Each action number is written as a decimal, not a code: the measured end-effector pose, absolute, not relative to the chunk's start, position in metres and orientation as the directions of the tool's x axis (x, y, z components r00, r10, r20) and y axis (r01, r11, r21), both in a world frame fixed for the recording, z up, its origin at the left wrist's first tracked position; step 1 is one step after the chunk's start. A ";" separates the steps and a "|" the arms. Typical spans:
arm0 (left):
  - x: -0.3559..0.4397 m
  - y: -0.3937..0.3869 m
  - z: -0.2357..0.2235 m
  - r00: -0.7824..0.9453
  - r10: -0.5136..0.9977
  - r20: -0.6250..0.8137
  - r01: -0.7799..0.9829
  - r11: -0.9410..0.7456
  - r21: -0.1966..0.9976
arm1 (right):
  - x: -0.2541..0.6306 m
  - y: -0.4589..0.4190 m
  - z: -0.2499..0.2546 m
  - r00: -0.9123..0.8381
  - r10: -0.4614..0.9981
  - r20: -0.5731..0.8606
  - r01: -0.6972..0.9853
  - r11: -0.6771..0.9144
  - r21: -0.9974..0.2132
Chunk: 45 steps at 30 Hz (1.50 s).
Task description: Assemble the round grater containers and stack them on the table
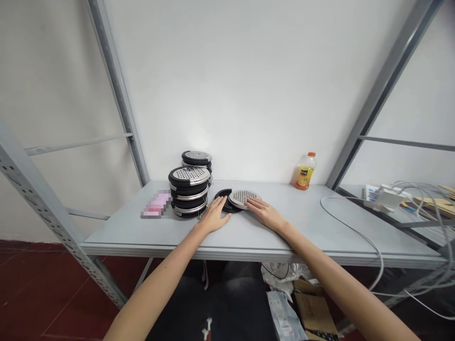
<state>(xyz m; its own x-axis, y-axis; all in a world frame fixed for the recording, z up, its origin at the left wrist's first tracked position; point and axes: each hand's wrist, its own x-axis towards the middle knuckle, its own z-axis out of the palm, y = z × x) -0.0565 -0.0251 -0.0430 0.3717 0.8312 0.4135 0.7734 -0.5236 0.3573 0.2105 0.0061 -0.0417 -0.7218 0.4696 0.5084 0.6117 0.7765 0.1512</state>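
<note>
A round perforated metal disc [242,199] lies on the table, partly over a black curved piece [223,204] at its left. My left hand [213,214] rests on the black piece's near left edge, fingers stretched out and palm down. On the disc's right front edge lie the fingers of my right hand [265,213], also extended and flat. Neither hand is wrapped round anything. To the left stands a stack of similar round black-and-silver pieces [189,192] with perforated tops. Behind it, a second stack [196,158] is partly hidden.
A juice bottle [305,171] with an orange cap stands at the back right by the wall. A blurred pink item [157,204] lies at the left. White cables [355,229] loop over the table's right side. Metal shelf posts [117,85] rise at both ends.
</note>
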 end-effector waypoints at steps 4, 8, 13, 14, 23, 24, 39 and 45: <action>-0.058 -0.028 -0.041 0.414 0.820 0.396 0.751 -0.553 0.360 | 0.206 0.007 -0.043 -0.740 0.462 0.489 0.589 0.796 0.139; -0.059 -0.028 -0.042 0.440 0.806 0.395 0.719 -0.580 0.383 | 0.194 0.012 -0.041 -0.759 0.456 0.465 0.559 0.822 0.107; -0.059 -0.025 -0.045 0.423 0.803 0.419 0.740 -0.573 0.352 | 0.185 0.012 -0.035 -0.740 0.464 0.486 0.539 0.842 0.017; -0.058 -0.024 -0.045 0.415 0.802 0.429 0.743 -0.571 0.348 | 0.184 0.012 -0.034 -0.724 0.474 0.501 0.544 0.839 -0.009; -0.055 -0.026 -0.045 0.373 0.813 0.446 0.748 -0.548 0.374 | 0.152 0.029 -0.036 -0.199 0.849 0.490 0.905 0.351 -0.241; -0.055 -0.026 -0.045 0.370 0.817 0.443 0.750 -0.544 0.377 | 0.149 0.029 -0.037 -0.179 0.873 0.453 0.915 0.317 -0.251; -0.063 -0.028 -0.040 0.451 0.742 0.496 0.554 -0.668 0.497 | 0.138 0.027 -0.033 -0.114 0.884 0.454 0.885 0.297 -0.358; -0.066 -0.027 -0.040 0.421 0.775 0.471 0.511 -0.632 0.582 | 0.145 0.029 -0.031 -0.136 0.908 0.397 0.811 0.332 -0.481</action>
<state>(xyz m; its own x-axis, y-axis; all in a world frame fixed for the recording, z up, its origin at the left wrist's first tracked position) -0.0657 -0.0267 -0.0403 0.4212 0.7750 0.4711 0.5114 -0.6320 0.5823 0.1454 0.0287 -0.0311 -0.1361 0.9078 0.3968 0.8113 0.3320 -0.4812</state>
